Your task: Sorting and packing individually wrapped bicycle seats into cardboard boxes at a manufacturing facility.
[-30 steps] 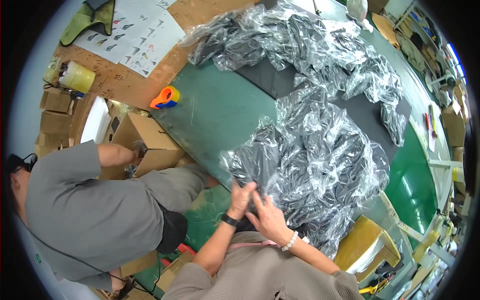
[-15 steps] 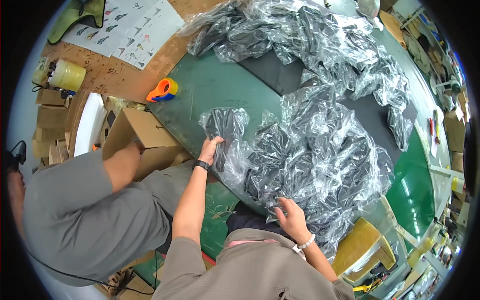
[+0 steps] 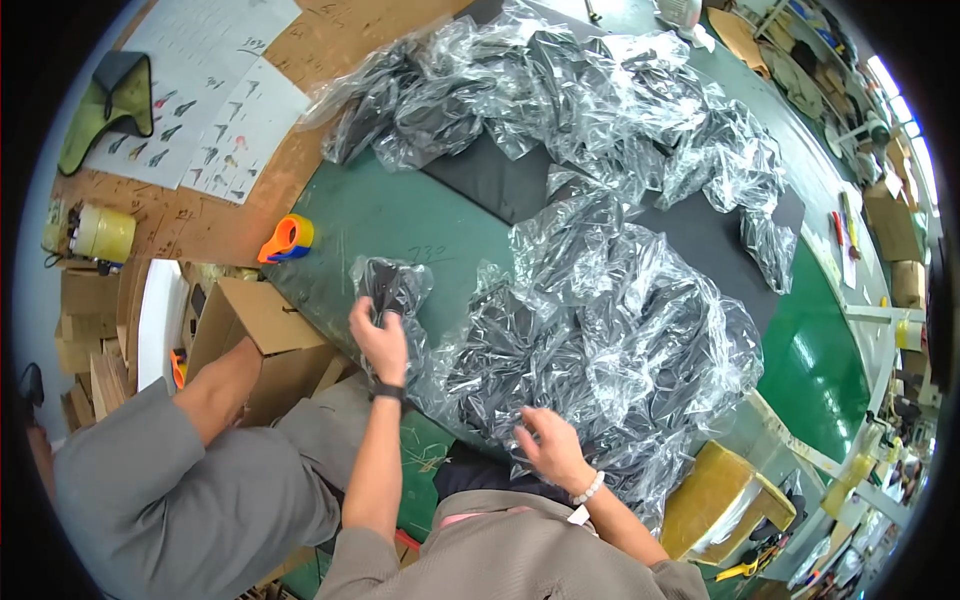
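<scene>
My left hand (image 3: 382,345) is at the left side of the green table, its thumb and fingers around a dark item in a clear plastic bag (image 3: 392,283). The hand covers part of that item, so its exact kind does not show. To its right spreads a large heap of similar dark items in crinkled clear bags (image 3: 610,330). My right hand (image 3: 552,447) hovers at the near edge of this heap with fingers apart and nothing visible in them. A second run of bagged dark items (image 3: 560,90) lies across the far side.
An orange and blue tape dispenser (image 3: 290,238) stands on the green table (image 3: 345,215) at the left. Printed sheets (image 3: 235,135) lie beyond it. At the left a co-worker's arm (image 3: 225,390) reaches into an open cardboard box (image 3: 262,320). A yellowish block (image 3: 715,500) is at the near right.
The view has shifted, so the table and heap sit lower and further left. My left hand has turned more back-up over the bagged item. My right hand remains near the heap's edge.
</scene>
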Demonstrator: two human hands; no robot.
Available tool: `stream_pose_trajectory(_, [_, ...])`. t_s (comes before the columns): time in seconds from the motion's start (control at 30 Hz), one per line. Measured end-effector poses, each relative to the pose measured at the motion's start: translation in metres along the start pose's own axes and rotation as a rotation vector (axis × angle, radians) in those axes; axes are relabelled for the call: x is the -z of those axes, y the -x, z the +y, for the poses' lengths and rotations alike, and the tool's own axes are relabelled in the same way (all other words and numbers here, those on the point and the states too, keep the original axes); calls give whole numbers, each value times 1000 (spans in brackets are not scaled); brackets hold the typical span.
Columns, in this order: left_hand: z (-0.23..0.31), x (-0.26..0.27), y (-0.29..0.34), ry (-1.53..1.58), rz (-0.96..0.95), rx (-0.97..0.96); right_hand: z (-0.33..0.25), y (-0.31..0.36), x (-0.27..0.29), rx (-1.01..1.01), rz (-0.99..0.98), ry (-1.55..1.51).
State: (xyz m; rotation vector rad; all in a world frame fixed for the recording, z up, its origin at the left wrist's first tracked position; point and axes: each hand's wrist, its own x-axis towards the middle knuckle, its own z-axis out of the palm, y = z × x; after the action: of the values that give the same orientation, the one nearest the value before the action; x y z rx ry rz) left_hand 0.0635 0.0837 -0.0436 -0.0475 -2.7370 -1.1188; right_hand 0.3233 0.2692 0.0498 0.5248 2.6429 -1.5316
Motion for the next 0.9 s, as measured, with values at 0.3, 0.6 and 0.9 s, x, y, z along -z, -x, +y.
stream_pose_trajectory(0.3, [147,-87,24,229,-459,-225,26,-114,85,-77,510,-159])
stream_pose_trajectory(0.6, [172,-265,-50,640,-868,155,51,-115,57,-199,379,-235])
stream_pose_trajectory(0.9, [255,-288,-157,754,-735,383,41,-99,57,-279,284,-318])
